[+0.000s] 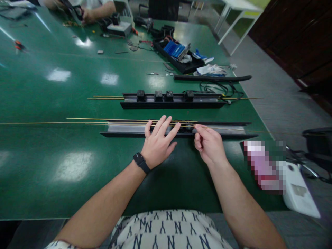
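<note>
A long black channel (121,135) with a silvery inner face lies crosswise in front of me. Several thin brass-coloured rods (88,119) run along its top, some reaching past its left end. My left hand (161,136), with a watch on the wrist, lies flat over the rods and channel, fingers spread. Just right of it, my right hand (209,140) pinches one thin rod between thumb and forefinger. Dark blocks in the channel are partly hidden under the hands. Farther back, a second black channel (171,104) carries several black blocks (158,95) and rods sticking out at both ends.
Behind are a black strip (212,78), coiled black cable, white gloves (211,70) and a black tray (178,64) with blue items. A power drill (144,22) lies farther off. Another person's hand (89,16) works at the far left. A white object (301,190) overhangs the right edge.
</note>
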Demonstrator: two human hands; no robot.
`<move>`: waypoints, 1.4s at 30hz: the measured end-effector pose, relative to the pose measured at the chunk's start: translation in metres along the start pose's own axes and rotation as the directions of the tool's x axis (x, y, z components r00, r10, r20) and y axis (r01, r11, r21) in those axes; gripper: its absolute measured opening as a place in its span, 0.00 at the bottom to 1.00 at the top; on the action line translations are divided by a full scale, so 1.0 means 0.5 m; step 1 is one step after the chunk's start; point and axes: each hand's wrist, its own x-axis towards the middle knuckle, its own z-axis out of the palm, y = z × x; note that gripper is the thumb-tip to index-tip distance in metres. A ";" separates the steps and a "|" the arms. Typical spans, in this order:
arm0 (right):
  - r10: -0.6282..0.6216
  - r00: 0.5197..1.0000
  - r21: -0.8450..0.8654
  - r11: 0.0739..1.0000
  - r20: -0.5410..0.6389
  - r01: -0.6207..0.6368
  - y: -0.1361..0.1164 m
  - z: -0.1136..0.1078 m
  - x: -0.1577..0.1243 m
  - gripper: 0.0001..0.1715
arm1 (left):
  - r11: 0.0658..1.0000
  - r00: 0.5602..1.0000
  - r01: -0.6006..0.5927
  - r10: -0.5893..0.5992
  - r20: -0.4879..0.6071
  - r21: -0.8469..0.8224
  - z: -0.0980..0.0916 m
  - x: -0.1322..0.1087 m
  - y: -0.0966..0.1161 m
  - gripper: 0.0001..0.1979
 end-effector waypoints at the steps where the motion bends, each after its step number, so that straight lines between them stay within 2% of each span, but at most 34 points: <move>1: -0.003 1.000 -0.006 1.000 -0.001 0.003 0.001 0.000 0.000 0.19 | 1.000 1.000 0.000 0.000 0.000 -0.001 0.000 0.000 0.000 0.33; 11: -0.008 1.000 -0.026 1.000 -0.009 0.008 0.000 0.007 -0.001 0.23 | 1.000 1.000 0.002 -0.002 -0.004 0.000 0.002 0.000 0.000 0.33; 42: -0.002 1.000 0.015 1.000 -0.008 0.002 -0.002 0.002 0.000 0.19 | 1.000 1.000 -0.008 0.008 -0.006 0.010 0.003 -0.001 -0.002 0.33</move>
